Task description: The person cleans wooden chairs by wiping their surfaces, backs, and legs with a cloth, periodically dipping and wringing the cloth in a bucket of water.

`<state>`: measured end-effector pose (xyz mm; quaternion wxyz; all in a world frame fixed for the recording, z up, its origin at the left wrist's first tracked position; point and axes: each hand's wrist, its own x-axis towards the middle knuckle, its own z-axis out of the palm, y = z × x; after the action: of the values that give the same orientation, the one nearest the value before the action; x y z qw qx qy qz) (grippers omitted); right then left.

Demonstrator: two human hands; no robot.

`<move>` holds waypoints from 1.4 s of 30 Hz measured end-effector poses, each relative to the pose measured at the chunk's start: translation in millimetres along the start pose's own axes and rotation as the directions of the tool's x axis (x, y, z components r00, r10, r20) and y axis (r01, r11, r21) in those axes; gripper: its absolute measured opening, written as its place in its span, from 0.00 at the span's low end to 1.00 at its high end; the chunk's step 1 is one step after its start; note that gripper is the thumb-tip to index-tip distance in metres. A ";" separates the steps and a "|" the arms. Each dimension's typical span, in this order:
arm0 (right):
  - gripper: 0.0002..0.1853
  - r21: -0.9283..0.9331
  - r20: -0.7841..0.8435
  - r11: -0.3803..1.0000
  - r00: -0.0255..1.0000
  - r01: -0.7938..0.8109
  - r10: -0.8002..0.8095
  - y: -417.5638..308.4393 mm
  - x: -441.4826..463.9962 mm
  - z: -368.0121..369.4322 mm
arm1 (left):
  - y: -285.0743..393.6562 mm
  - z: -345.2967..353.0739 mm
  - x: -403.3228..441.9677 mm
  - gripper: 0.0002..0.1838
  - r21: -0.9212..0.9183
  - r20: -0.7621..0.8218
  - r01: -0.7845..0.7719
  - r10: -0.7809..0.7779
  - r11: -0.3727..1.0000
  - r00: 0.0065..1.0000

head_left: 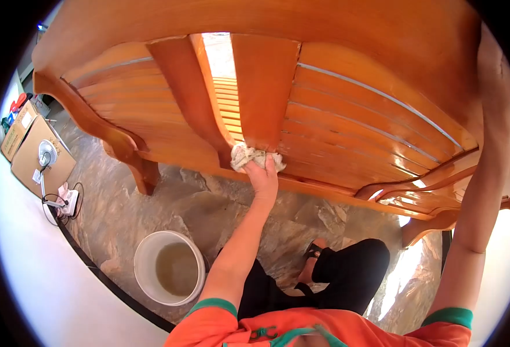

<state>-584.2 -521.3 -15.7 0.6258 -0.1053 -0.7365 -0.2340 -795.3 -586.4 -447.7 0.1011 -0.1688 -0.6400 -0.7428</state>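
My left hand [261,176] is closed around a crumpled off-white rag [245,157]. It presses the rag to the lower part of a glossy orange-brown wooden bench [263,87], below the gap between two upright boards. My right arm stretches up along the right side of the bench, and my right hand [494,61] is at its top right, by the dark edge of the view. Its fingers are hidden, so their grip does not show. On the floor to the left of my left forearm stands a white bucket [142,269] of murky brownish water.
Cardboard boxes [26,165] lean by the left wall, with a small white fan [47,152] and cables before them. The floor [191,199] is brown stone-patterned. My bent leg [347,274] is below the bench. Curved bench legs [143,173] reach the floor.
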 end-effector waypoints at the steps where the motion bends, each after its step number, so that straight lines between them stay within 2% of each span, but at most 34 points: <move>1: 0.23 -0.001 -0.002 1.000 1.000 0.001 -0.001 -0.9 0.4 -0.3 | 8.8 9.2 -0.7 0.35 0.008 -0.119 -0.176 0.176 0.984 0.977; 2: 0.23 0.005 0.004 1.000 1.000 0.006 -0.006 -4.6 -2.4 -0.6 | 28.9 15.4 -3.0 0.34 0.041 -0.234 -0.337 0.337 0.941 0.912; 4: 0.24 0.014 0.018 1.000 1.000 0.004 -0.005 -7.8 -2.2 0.9 | 66.7 28.1 -6.5 0.28 0.175 -0.229 -0.403 0.436 0.898 0.871; 5: 0.24 0.015 0.026 1.000 1.000 0.003 -0.004 -8.0 -2.2 -0.3 | 93.8 26.9 -9.6 0.27 0.371 -0.141 -0.453 0.532 0.811 0.835; 7: 0.24 0.011 0.038 1.000 0.999 -0.004 0.004 -8.8 -0.8 -1.2 | 125.7 40.4 -19.2 0.24 0.421 0.106 -0.621 0.645 0.661 0.757; 10: 0.25 0.005 0.072 1.000 0.997 -0.010 0.010 -14.8 0.0 -5.2 | 151.7 80.1 -39.0 0.16 0.139 0.190 -0.879 0.859 0.456 0.475; 12: 0.26 0.000 0.105 1.000 0.994 -0.008 0.008 -20.4 -0.9 -8.8 | 170.1 111.7 -60.4 0.16 -0.051 0.195 -0.911 0.898 0.410 0.393; 13: 0.26 -0.003 0.126 1.000 0.992 -0.003 0.004 -24.5 -2.6 -9.9 | 174.9 122.0 -68.7 0.15 -0.180 0.232 -0.863 0.872 0.473 0.430; 14: 0.26 -0.002 0.147 1.000 0.989 0.001 0.000 -28.2 -4.6 -13.1 | 175.9 130.7 -75.6 0.15 -0.356 0.274 -0.738 0.819 0.573 0.504; 15: 0.26 -0.013 0.171 1.000 0.985 0.002 0.001 -31.9 -7.1 -17.0 | 176.9 130.4 -76.1 0.15 -0.563 0.328 -0.510 0.742 0.651 0.585; 16: 0.27 -0.014 0.195 1.000 0.981 0.023 -0.020 -33.7 -9.1 -20.1 | 171.8 126.1 -71.9 0.15 -0.757 0.388 -0.187 0.662 0.626 0.641; 17: 0.27 -0.010 0.224 0.999 0.974 0.031 -0.028 -33.0 -6.4 -17.3 | 168.0 115.1 -60.3 0.15 -0.877 0.409 0.084 0.642 0.473 0.649; 18: 0.26 0.018 0.212 0.993 0.970 0.118 -0.119 -18.7 -3.4 -14.4 | 165.0 100.4 -45.3 0.15 -0.912 0.411 0.276 0.646 0.305 0.644; 20: 0.25 -0.101 0.187 0.938 0.933 0.331 -0.309 -6.7 1.3 -13.1 | 158.9 75.1 0.3 0.15 -0.851 0.320 0.525 0.807 0.014 0.496; 21: 0.24 -0.180 0.206 0.924 0.932 0.337 -0.299 -11.6 2.4 -13.7 | 154.1 67.5 22.2 0.15 -0.787 0.253 0.615 0.881 -0.054 0.401; 22: 0.24 -0.255 0.229 0.904 0.930 0.342 -0.287 -16.2 1.4 -15.1 | 132.4 55.6 14.5 0.13 -0.887 0.422 0.430 0.673 0.167 0.608; 23: 0.23 -0.321 0.254 0.880 0.927 0.350 -0.276 -21.4 -0.2 -14.5 | 111.0 43.5 6.7 0.12 -0.816 0.542 0.357 0.387 0.455 0.746; 24: 0.24 -0.315 0.204 0.871 0.923 0.378 -0.326 -19.8 -0.2 -11.1 | 101.6 45.9 7.1 0.13 -0.710 0.227 -0.214 0.507 0.671 0.832; 25: 0.24 -0.311 0.148 0.860 0.915 0.403 -0.376 -11.1 1.3 -6.3 | 95.2 50.4 8.9 0.13 -0.287 -0.025 -0.673 0.697 0.682 0.717; 26: 0.24 -0.318 0.082 0.849 0.904 0.423 -0.420 -14.0 0.5 -2.2 | 95.5 53.0 10.6 0.15 -0.354 -0.045 -0.647 0.679 0.675 0.733; 27: 0.24 -0.294 0.069 0.894 0.941 0.337 -0.331 -17.3 -2.4 -1.9 | 95.3 56.0 12.4 0.16 -0.420 -0.065 -0.620 0.660 0.662 0.749; 28: 0.25 -0.274 0.064 0.929 0.969 0.248 -0.239 -21.4 -5.4 -3.1 | 92.1 55.9 13.1 0.17 -0.742 0.064 -0.324 0.543 0.587 0.837; 29: 0.25 -0.255 0.067 0.954 0.987 0.157 -0.145 -26.8 -7.6 -1.8 | 89.6 55.2 14.1 0.18 -0.924 0.190 0.024 0.406 0.380 0.894; 31: 0.26 -0.185 0.002 0.968 0.986 0.167 -0.170 -26.9 -10.1 4.5 | 50.0 37.3 12.3 0.18 -0.977 0.192 0.146 0.331 0.158 0.924; 32: 0.27 -0.153 -0.031 0.974 0.984 0.166 -0.173 -26.2 -11.6 7.5 | 38.3 28.2 10.7 0.20 -0.857 0.035 -0.100 0.250 0.506 0.968; 33: 0.27 -0.142 -0.056 0.984 0.991 0.110 -0.119 -24.7 -11.2 11.0 | 27.0 18.9 9.1 0.21 -0.399 -0.129 -0.197 0.158 0.895 0.979; 34: 0.26 -0.145 -0.077 0.980 0.985 0.139 -0.151 -21.5 -8.5 12.6 | 15.7 9.6 7.5 0.23 0.010 -0.284 -0.062 0.063 0.998 0.957; 35: 0.26 -0.148 -0.101 0.975 0.978 0.166 -0.182 -15.8 -4.3 12.2 | -21.7 8.0 6.9 0.23 0.112 -0.239 -0.136 0.159 0.984 0.958; 36: 0.26 -0.152 -0.130 0.969 0.968 0.194 -0.214 -10.3 -0.5 11.6 | -49.8 -1.6 2.8 0.20 0.114 -0.074 -0.053 0.062 0.992 0.995; 37: 0.26 -0.160 -0.160 0.962 0.956 0.222 -0.248 -7.2 1.1 12.5 | -71.3 -10.8 4.0 0.17 0.186 -0.013 -0.095 0.099 0.978 0.995; 40: 0.25 -0.126 -0.183 0.970 0.957 0.207 -0.227 -11.7 -1.9 15.4 | -106.3 -39.2 17.6 0.18 0.529 0.282 -0.072 -0.096 0.845 0.955; 42: 0.25 -0.093 -0.210 0.969 0.947 0.229 -0.244 -6.4 -1.4 21.1 | -100.1 -43.3 25.1 0.18 0.633 0.324 -0.141 -0.095 0.761 0.941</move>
<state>-605.2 -516.6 -20.7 0.6669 -0.0105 -0.6617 -0.3423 -860.3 -611.4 -535.3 0.0515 -0.2556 -0.8621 -0.4344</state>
